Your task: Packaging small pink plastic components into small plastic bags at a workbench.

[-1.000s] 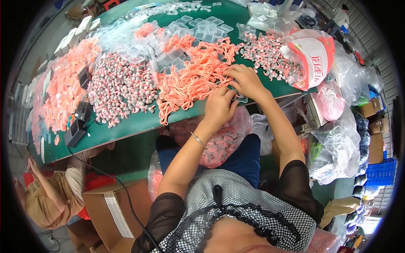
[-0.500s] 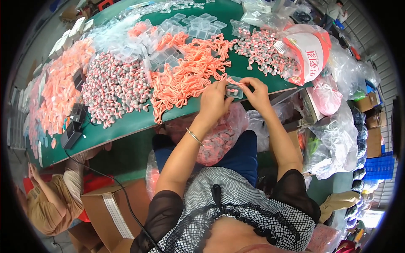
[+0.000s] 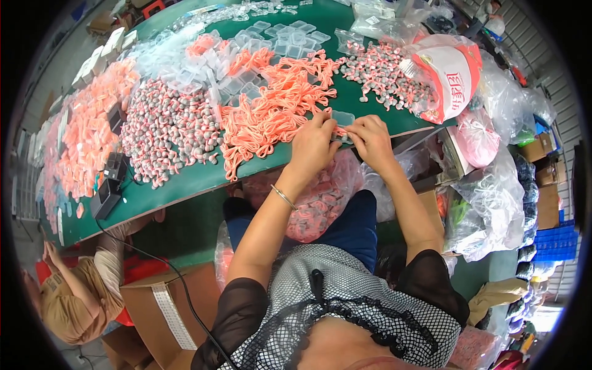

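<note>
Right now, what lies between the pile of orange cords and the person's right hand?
In the head view, the left hand and a small clear plastic case lie between the orange cords and the right hand.

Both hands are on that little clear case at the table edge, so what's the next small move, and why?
Probably press the clear case shut: the left hand and right hand pinch it from both sides, with an orange cord at it.
</note>
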`<state>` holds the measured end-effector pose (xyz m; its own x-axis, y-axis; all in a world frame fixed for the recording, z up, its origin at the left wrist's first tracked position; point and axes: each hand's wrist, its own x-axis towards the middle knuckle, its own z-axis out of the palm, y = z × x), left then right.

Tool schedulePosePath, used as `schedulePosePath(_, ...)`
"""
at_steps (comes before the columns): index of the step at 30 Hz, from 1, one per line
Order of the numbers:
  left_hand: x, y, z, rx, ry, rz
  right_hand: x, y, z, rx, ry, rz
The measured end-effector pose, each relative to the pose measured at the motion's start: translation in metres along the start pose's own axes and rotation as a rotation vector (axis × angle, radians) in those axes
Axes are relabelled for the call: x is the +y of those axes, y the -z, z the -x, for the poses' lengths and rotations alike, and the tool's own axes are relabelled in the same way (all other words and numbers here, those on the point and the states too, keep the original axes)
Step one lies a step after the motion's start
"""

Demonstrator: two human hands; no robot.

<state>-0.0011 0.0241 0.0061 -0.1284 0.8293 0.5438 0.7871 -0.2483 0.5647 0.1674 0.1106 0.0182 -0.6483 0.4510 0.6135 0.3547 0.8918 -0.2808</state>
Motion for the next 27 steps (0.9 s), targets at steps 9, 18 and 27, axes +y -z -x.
schedulePosePath(9, 0.001, 0.006, -0.002, -0.048, -0.049, -0.045, 0.016, 0.013, -0.025, -0.365, -0.207, -0.069)
schedulePosePath(18, 0.003, 0.004, -0.002, -0.082, -0.046, -0.068, 0.034, -0.008, -0.03, -0.281, -0.165, 0.215)
schedulePosePath(27, 0.005, 0.006, -0.002, -0.011, 0.1, 0.039, 0.003, -0.006, -0.018, 0.0, -0.226, -0.153)
